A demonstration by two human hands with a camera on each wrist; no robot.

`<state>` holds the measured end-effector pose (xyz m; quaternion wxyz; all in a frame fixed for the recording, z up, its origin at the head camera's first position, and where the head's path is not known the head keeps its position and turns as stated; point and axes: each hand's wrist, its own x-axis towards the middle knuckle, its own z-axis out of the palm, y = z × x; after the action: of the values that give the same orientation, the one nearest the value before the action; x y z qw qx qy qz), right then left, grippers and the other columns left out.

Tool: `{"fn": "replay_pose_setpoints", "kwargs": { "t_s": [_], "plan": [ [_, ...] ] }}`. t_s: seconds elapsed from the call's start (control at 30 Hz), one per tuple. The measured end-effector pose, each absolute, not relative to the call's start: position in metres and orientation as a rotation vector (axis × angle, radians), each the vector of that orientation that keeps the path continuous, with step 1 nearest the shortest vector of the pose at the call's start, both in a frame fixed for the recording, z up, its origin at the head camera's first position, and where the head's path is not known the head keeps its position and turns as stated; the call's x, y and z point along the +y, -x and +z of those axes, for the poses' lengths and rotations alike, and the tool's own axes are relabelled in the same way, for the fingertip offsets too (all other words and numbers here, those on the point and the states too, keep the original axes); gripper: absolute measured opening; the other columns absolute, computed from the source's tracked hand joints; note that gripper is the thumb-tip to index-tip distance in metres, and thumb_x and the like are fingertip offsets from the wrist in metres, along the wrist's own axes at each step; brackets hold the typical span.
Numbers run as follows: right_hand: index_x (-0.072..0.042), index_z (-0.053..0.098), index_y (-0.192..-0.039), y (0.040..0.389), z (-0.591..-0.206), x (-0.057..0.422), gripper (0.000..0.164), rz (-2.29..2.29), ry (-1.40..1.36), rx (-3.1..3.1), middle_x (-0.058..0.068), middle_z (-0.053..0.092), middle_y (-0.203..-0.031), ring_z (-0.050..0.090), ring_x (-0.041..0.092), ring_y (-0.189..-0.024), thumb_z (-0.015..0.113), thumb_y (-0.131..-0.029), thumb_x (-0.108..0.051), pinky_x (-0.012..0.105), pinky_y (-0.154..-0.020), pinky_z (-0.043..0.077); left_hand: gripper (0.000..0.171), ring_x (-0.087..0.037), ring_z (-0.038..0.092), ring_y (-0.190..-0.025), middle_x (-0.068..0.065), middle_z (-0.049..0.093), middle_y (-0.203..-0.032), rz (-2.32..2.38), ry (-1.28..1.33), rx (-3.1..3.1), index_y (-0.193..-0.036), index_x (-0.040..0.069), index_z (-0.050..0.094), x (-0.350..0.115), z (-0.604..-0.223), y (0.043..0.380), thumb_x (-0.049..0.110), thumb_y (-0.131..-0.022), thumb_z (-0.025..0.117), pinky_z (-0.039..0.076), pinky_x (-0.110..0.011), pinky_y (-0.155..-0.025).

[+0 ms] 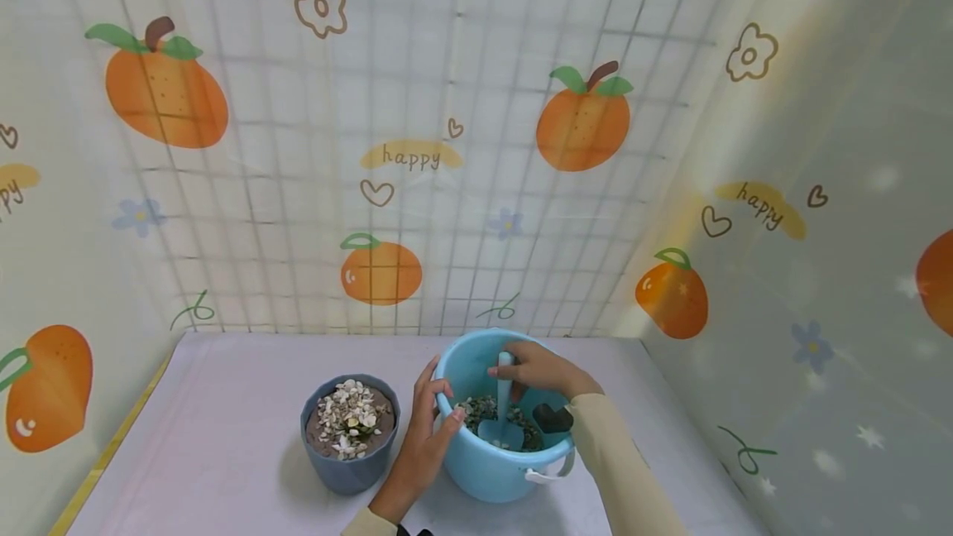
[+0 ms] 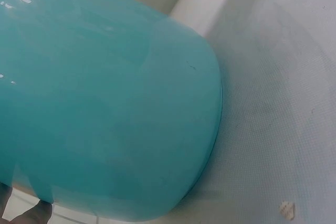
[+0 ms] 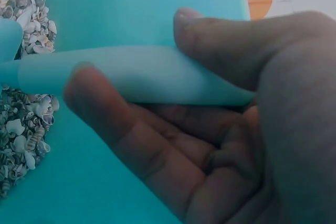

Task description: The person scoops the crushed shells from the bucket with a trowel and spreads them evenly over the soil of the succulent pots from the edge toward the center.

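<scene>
Left hand (image 1: 423, 439) grips the blue bucket (image 1: 487, 474); right hand (image 1: 547, 369) grasps the shovel (image 1: 505, 395). Slide its blade (image 1: 500, 435) low (seashells (image 3: 22, 145) may scatter).

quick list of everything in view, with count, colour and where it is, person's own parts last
bucket: one, light blue, on the table
bucket handle: one, white, hanging at the bucket's near side
scoop: one, light blue, inside the bucket
shells: many, white and grey, in the bucket
pot: one, blue-grey, beside the bucket
whitish pieces: many, heaped in the pot
table: one, pale, underneath
backdrop: white, printed with oranges, behind and at the sides
left hand: one, bare, gripping the bucket's rim
right hand: one, bare, holding the scoop
sleeves: two, cream, on the forearms
</scene>
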<state>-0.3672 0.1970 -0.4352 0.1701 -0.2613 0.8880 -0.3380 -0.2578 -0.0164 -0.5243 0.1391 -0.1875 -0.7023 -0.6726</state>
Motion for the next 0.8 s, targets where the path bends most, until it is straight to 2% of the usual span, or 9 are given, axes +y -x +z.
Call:
{"fn": "replay_pose_setpoints", "kwargs": {
  "t_s": [0.17,0.37,0.6,0.8],
  "plan": [
    [-0.004,0.054,-0.089,0.3675,-0.4358,0.1971,0.030,-0.975,0.751,2.513,0.012,0.062,-0.080,0.066,0.027,-0.065,0.062,-0.098,-0.031,0.041,-0.066,0.054,0.019,-0.033,0.016,-0.143,0.000,0.006,-0.161,-1.943,0.544,-2.027,-0.111,0.018,0.040,-0.0165,-0.5243,0.2577,0.030,-0.102,0.052,0.028,-0.071,-0.096],
    [-0.006,0.054,-0.090,0.3678,-0.4355,0.1968,0.025,-0.987,0.748,2.508,0.012,0.062,-0.080,0.066,0.027,-0.065,0.060,-0.099,-0.029,0.048,-0.070,0.054,0.019,-0.033,0.016,-0.143,0.000,0.006,-0.160,-1.944,0.555,-2.017,-0.112,0.018,0.040,-0.0163,-0.5246,0.2582,0.030,-0.102,0.051,0.028,-0.071,-0.097],
    [-0.005,0.053,-0.090,0.3680,-0.4352,0.1974,0.029,-1.024,0.769,2.497,0.012,0.062,-0.077,0.066,0.028,-0.062,0.059,-0.100,-0.032,0.039,-0.065,0.054,0.018,-0.034,0.016,-0.142,-0.004,0.006,-0.161,-1.928,0.557,-2.020,-0.112,0.019,0.040,-0.0159,-0.5235,0.2573,0.031,-0.102,0.051,0.029,-0.070,-0.096],
    [-0.007,0.054,-0.095,0.3678,-0.4345,0.1971,0.027,-1.028,0.779,2.528,0.010,0.061,-0.074,0.064,0.027,-0.060,0.057,-0.100,-0.034,0.040,-0.062,0.053,0.018,-0.033,0.016,-0.143,0.000,0.005,-0.161,-1.935,0.557,-2.017,-0.112,0.020,0.040,-0.0159,-0.5226,0.2565,0.030,-0.102,0.051,0.029,-0.068,-0.097]
  ]
}}
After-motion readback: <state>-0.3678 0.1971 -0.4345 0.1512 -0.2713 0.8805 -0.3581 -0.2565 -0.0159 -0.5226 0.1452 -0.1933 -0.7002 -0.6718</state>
